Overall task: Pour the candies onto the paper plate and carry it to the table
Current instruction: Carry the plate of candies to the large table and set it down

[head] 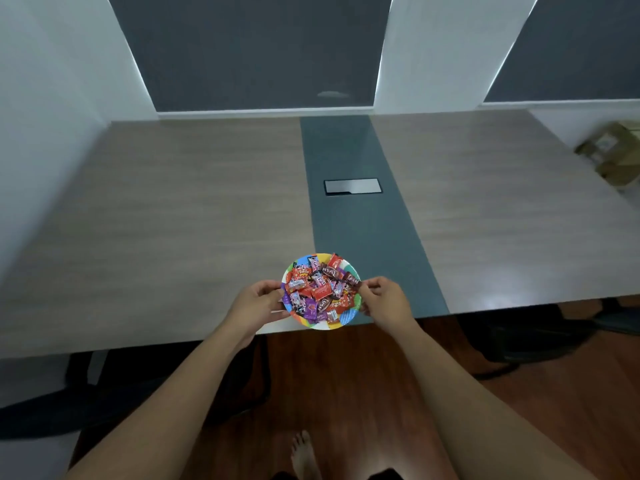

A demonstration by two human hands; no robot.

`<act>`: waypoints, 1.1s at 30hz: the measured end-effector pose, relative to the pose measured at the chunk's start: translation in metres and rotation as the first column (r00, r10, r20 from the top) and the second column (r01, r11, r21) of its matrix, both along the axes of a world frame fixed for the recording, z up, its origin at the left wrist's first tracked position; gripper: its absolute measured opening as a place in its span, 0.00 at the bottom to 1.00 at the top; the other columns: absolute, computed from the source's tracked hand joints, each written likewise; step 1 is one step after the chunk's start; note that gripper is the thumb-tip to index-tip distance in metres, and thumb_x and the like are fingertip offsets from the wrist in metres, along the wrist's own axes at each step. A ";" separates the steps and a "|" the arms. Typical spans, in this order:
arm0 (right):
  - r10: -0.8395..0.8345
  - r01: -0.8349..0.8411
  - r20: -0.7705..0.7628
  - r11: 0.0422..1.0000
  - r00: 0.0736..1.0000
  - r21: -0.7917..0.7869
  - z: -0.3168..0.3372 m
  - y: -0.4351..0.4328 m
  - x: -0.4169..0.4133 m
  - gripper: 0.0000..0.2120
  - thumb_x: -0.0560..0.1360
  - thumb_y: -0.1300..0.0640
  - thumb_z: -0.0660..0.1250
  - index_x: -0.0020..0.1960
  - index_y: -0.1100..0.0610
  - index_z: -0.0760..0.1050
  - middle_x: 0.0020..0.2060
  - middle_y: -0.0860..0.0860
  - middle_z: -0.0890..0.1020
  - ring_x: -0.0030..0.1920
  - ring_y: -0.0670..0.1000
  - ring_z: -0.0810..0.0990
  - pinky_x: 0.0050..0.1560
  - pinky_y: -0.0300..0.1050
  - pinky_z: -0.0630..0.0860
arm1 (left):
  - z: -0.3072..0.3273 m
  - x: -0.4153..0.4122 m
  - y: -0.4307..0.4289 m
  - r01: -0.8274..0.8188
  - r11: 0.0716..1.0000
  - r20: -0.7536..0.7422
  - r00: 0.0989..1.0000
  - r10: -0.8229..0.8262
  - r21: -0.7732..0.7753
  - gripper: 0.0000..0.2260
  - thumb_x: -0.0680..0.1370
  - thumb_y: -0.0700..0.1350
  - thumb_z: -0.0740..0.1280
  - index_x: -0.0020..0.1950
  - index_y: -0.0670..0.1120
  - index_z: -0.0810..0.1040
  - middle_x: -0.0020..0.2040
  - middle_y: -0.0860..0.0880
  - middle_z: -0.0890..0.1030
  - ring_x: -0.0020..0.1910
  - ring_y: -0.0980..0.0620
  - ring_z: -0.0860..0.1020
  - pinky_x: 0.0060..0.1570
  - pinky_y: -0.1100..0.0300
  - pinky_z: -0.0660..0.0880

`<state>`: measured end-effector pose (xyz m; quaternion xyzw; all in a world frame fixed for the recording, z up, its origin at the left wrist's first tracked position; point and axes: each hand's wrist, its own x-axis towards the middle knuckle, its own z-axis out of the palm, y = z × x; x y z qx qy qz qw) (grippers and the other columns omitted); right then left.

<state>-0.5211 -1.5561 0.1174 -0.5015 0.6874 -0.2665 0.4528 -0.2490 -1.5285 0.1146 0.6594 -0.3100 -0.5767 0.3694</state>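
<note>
A colourful paper plate (pixel 347 317) heaped with several wrapped candies (pixel 320 289) hangs over the near edge of the wooden table (pixel 173 220). My left hand (pixel 258 301) grips the plate's left rim. My right hand (pixel 382 297) pinches its right rim. I cannot tell whether the plate rests on the table top or is just above it.
A dark grey strip (pixel 356 230) runs down the table's middle, with a closed cable hatch (pixel 352 186) in it. Cardboard boxes (pixel 616 154) lie at the far right. Dark chairs (pixel 519 337) stand under the table's near edge. My bare foot (pixel 303 452) is on the red-brown floor.
</note>
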 end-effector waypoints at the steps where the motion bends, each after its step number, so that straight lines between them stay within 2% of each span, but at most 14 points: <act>1: -0.012 0.012 0.006 1.000 1.000 0.005 -0.001 -0.009 -0.001 0.09 0.84 0.53 0.69 0.56 0.60 0.79 0.43 0.54 0.86 0.35 0.47 0.83 0.35 0.38 0.81 | -0.001 -0.001 -0.012 0.015 1.000 0.002 1.000 -0.015 0.003 0.06 0.85 0.41 0.66 0.57 0.43 0.83 0.56 0.40 0.87 0.54 0.42 0.88 0.52 0.49 0.86; 5: -0.042 0.042 0.029 0.999 0.999 0.011 -0.002 -0.045 -0.008 0.07 0.84 0.54 0.69 0.54 0.59 0.79 0.44 0.54 0.86 0.35 0.47 0.83 0.32 0.36 0.80 | -0.003 -0.005 -0.055 0.051 0.999 -0.006 0.999 -0.051 0.001 0.05 0.84 0.40 0.67 0.56 0.42 0.83 0.55 0.38 0.87 0.48 0.45 0.87 0.47 0.53 0.85; 8: -0.054 0.054 0.038 0.998 0.998 0.011 -0.003 -0.074 -0.017 0.07 0.84 0.54 0.69 0.54 0.58 0.79 0.43 0.52 0.86 0.36 0.48 0.84 0.30 0.32 0.79 | -0.005 -0.013 -0.089 0.067 0.998 -0.007 0.998 -0.067 -0.008 0.05 0.84 0.40 0.67 0.55 0.43 0.83 0.55 0.38 0.87 0.48 0.44 0.86 0.48 0.52 0.85; 13: -0.058 0.059 0.031 0.998 0.998 -0.016 -0.010 -0.139 -0.037 0.06 0.84 0.54 0.70 0.52 0.57 0.79 0.42 0.52 0.87 0.36 0.48 0.85 0.34 0.37 0.81 | -0.007 -0.033 -0.151 0.067 0.997 -0.001 0.998 -0.067 -0.027 0.05 0.84 0.38 0.66 0.54 0.43 0.83 0.55 0.38 0.87 0.46 0.45 0.86 0.48 0.52 0.85; 17: -0.060 0.061 0.040 0.998 0.997 -0.023 -0.018 -0.202 -0.056 0.07 0.84 0.54 0.69 0.54 0.59 0.80 0.42 0.52 0.87 0.36 0.48 0.84 0.35 0.38 0.81 | -0.011 -0.055 -0.207 0.034 0.999 0.016 0.999 -0.033 -0.036 0.05 0.85 0.39 0.66 0.56 0.43 0.82 0.54 0.39 0.87 0.47 0.44 0.87 0.47 0.52 0.86; 19: -0.050 0.050 0.048 0.999 0.998 -0.016 -0.023 -0.235 -0.065 0.08 0.84 0.54 0.69 0.54 0.59 0.80 0.42 0.53 0.87 0.36 0.49 0.85 0.38 0.43 0.84 | -0.013 -0.068 -0.234 0.015 1.000 0.021 1.000 -0.014 -0.023 0.05 0.85 0.39 0.66 0.57 0.43 0.82 0.55 0.40 0.87 0.50 0.44 0.87 0.50 0.50 0.86; 22: -0.030 0.030 0.065 1.000 0.997 -0.003 -0.030 -0.283 -0.079 0.07 0.84 0.54 0.69 0.52 0.58 0.80 0.43 0.54 0.88 0.37 0.51 0.86 0.46 0.52 0.87 | -0.014 -0.084 -0.275 -0.016 1.000 0.033 0.999 0.015 0.005 0.04 0.85 0.40 0.67 0.57 0.43 0.82 0.55 0.41 0.87 0.50 0.44 0.87 0.49 0.51 0.86; 24: -0.010 0.010 0.058 1.000 0.998 0.009 -0.034 -0.313 -0.088 0.09 0.84 0.53 0.69 0.53 0.59 0.80 0.44 0.55 0.89 0.37 0.50 0.86 0.44 0.50 0.87 | -0.016 -0.093 -0.302 -0.040 0.999 0.050 0.998 0.039 0.021 0.04 0.84 0.40 0.68 0.57 0.43 0.82 0.54 0.41 0.87 0.51 0.43 0.88 0.48 0.51 0.86; 27: 0.036 -0.037 0.046 0.999 0.998 0.019 -0.040 -0.357 -0.100 0.10 0.83 0.53 0.70 0.55 0.61 0.80 0.44 0.56 0.89 0.34 0.47 0.85 0.37 0.40 0.84 | -0.019 -0.105 -0.340 -0.069 0.997 0.053 0.996 0.067 0.043 0.05 0.84 0.39 0.67 0.57 0.42 0.82 0.54 0.40 0.87 0.53 0.41 0.87 0.49 0.49 0.87; 30: 0.067 -0.070 0.066 0.996 0.996 0.051 -0.054 -0.399 -0.110 0.10 0.83 0.53 0.71 0.55 0.61 0.80 0.43 0.56 0.89 0.33 0.47 0.86 0.41 0.46 0.87 | -0.031 -0.115 -0.374 -0.094 0.994 0.064 0.994 0.090 0.064 0.05 0.84 0.38 0.66 0.55 0.43 0.82 0.54 0.40 0.87 0.52 0.41 0.87 0.53 0.46 0.86; 33: 0.093 -0.100 0.090 0.992 0.992 0.079 -0.069 -0.438 -0.118 0.08 0.83 0.55 0.71 0.53 0.60 0.80 0.40 0.53 0.87 0.30 0.43 0.85 0.37 0.44 0.85 | -0.047 -0.122 -0.410 -0.117 0.990 0.061 0.992 0.113 0.084 0.06 0.84 0.37 0.66 0.58 0.41 0.83 0.55 0.38 0.87 0.49 0.43 0.86 0.51 0.48 0.86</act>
